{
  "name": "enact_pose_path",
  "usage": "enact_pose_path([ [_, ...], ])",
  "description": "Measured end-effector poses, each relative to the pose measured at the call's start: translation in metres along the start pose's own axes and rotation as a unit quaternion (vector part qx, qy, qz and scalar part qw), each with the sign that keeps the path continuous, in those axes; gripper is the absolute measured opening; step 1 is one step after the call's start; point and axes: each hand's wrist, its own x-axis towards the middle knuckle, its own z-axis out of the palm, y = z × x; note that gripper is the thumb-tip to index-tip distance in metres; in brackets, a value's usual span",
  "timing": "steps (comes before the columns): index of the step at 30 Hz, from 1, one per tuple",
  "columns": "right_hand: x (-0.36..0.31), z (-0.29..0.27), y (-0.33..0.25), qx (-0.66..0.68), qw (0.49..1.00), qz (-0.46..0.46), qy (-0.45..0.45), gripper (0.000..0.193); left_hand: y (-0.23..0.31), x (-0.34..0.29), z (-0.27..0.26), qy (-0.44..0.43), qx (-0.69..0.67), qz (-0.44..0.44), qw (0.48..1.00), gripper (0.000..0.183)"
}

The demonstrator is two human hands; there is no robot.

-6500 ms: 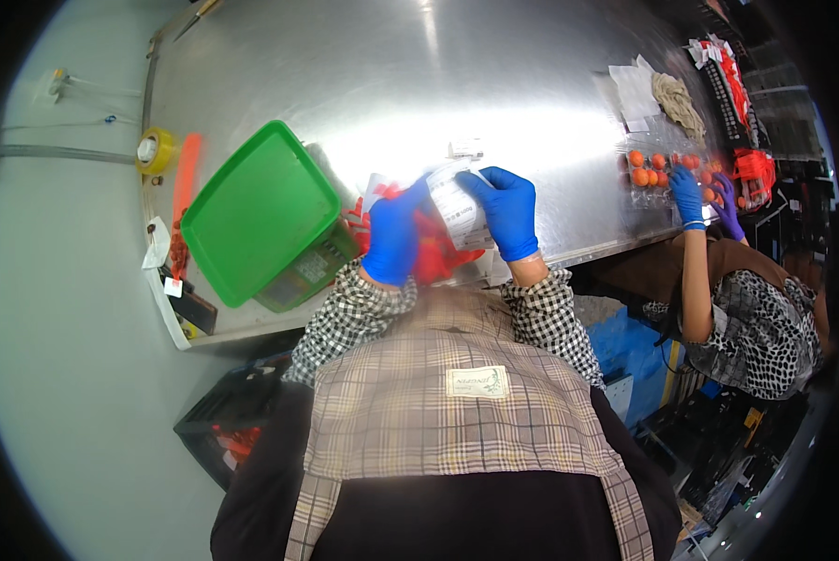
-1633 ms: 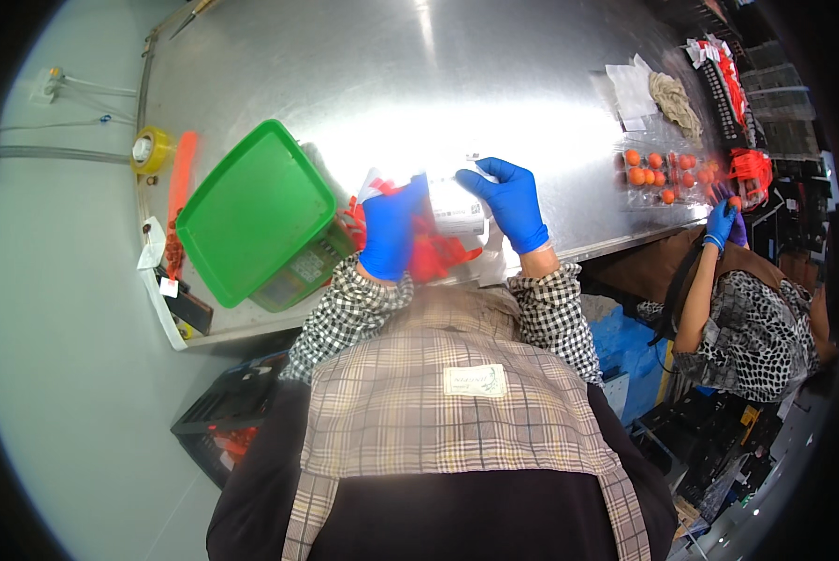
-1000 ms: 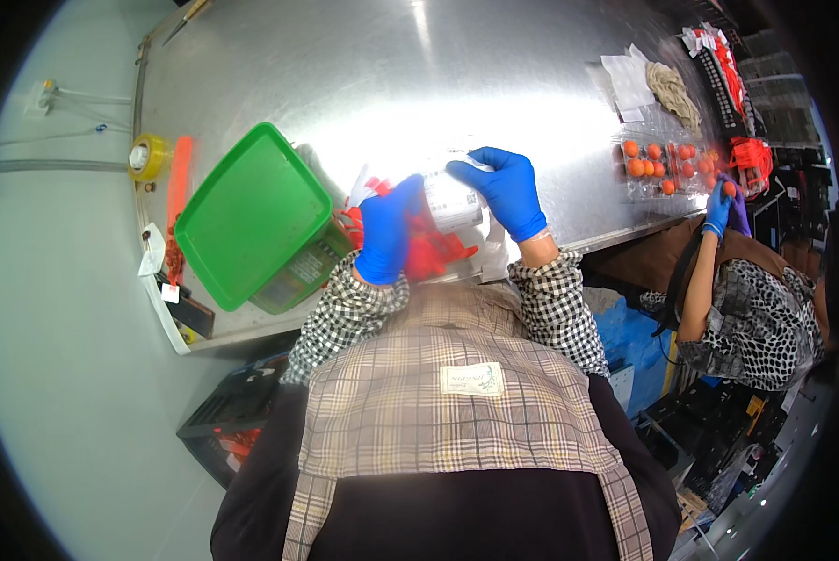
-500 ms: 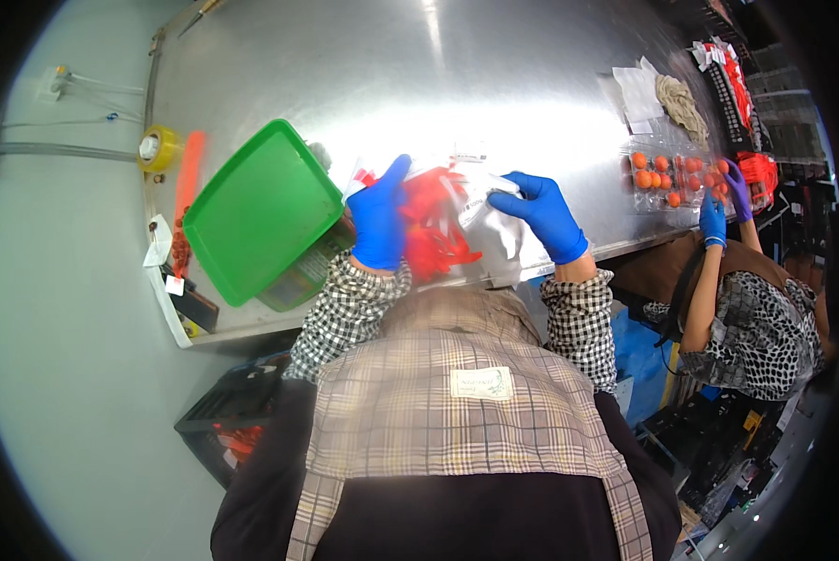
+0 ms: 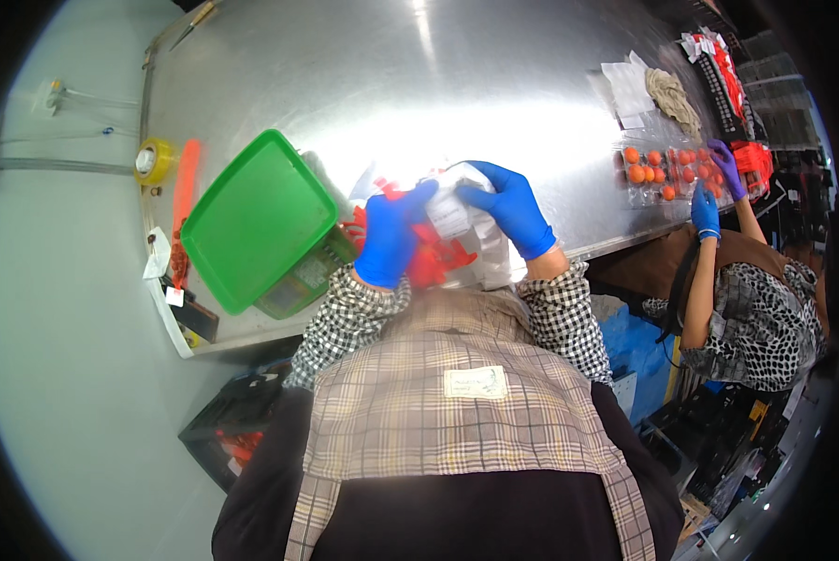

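Note:
My left hand (image 5: 389,238), in a blue glove and a little blurred, is closed around a bunch of red strips, parts of which stick out on both sides of its fingers. My right hand (image 5: 515,213), gloved in blue too, pinches a crumpled white label sheet (image 5: 452,217) between thumb and fingers. The two hands are close together, thumbs toward each other. Below and between them a pile of red strips (image 5: 438,262) lies near the table's front edge. More white sheet (image 5: 494,257) hangs under my right hand.
A green lid (image 5: 260,220) rests tilted on a clear tub (image 5: 303,280) at left. Beyond it are a yellow tape roll (image 5: 153,162) and a long red strip (image 5: 184,192). A knife (image 5: 193,23) lies far left. At right, a co-worker's gloved hands (image 5: 706,210) handle packs of orange fruit (image 5: 644,173).
My right hand has moved left, bringing the white sheet up to my left hand. The left hand has shifted slightly and turned inward, its fingertips nearer the sheet.

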Motion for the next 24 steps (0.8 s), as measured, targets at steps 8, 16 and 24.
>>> enact_pose_path([
  [8, 0.005, 0.002, -0.02, -0.146, 0.985, -0.087, 0.026, 0.033, 0.032, 0.001, 0.034, 0.101, 0.05, 0.0, 0.994, 0.025],
  [16, -0.012, -0.011, -0.026, 0.016, 0.997, -0.059, 0.044, 0.028, 0.019, 0.006, 0.014, 0.104, 0.174, 0.042, 0.978, 0.025],
  [24, -0.103, -0.113, -0.172, -0.057, 0.967, -0.246, 0.037, 0.02, 0.068, 0.014, -0.023, 0.071, 0.252, -0.063, 0.963, 0.021],
])
